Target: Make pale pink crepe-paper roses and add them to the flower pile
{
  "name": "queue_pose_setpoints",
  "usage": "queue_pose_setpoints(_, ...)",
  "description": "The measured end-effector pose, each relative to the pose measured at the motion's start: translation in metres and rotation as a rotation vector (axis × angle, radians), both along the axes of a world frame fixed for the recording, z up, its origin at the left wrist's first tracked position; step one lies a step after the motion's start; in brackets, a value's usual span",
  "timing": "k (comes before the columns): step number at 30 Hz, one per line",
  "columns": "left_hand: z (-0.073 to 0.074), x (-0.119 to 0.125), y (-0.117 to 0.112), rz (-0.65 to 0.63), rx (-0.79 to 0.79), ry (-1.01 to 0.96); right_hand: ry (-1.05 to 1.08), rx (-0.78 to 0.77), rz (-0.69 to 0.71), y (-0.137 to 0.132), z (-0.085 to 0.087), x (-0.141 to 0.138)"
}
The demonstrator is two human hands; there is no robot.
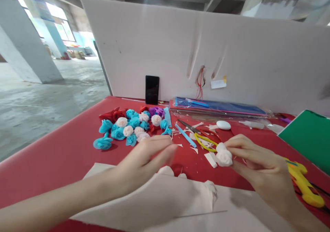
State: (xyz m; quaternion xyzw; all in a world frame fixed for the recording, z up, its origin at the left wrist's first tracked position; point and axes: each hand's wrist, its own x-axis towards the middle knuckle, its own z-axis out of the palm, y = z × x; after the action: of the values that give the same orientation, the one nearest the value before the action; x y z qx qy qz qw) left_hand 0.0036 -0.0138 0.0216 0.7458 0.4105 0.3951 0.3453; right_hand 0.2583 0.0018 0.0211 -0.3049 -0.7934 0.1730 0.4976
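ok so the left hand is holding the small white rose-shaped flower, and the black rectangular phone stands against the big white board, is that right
Not quite, it's the wrong hand: the head view shows the right hand holding the small white rose-shaped flower. The black rectangular phone does stand against the big white board.

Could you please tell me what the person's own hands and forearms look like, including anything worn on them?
The left hand and right hand are ungloved, with slim fingers. The left forearm and right forearm are bare as far as they show, with no sleeve, watch or bracelet in sight. Blur hides finer detail.
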Motion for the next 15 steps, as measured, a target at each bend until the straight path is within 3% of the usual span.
queue_pose_setpoints(4, -0.023, -0.077, -0.006, 0.360, 0.147, 0.180, 0.060, -0.073, 0.078, -0.002, -0.007, -0.004)
queue_pose_setpoints(8, -0.046, -0.132, -0.002, 0.661, 0.124, 0.284, 0.039, -0.157, 0.093, -0.006, -0.011, -0.006)
queue_pose_setpoints(11, -0.054, -0.148, 0.000, 0.701, 0.055, 0.303, 0.024, -0.227, 0.066, -0.007, -0.012, -0.006)
queue_pose_setpoints(15, -0.047, -0.147, -0.008, 0.678, -0.034, 0.267, 0.034, -0.317, 0.051, -0.006, -0.012, -0.005)
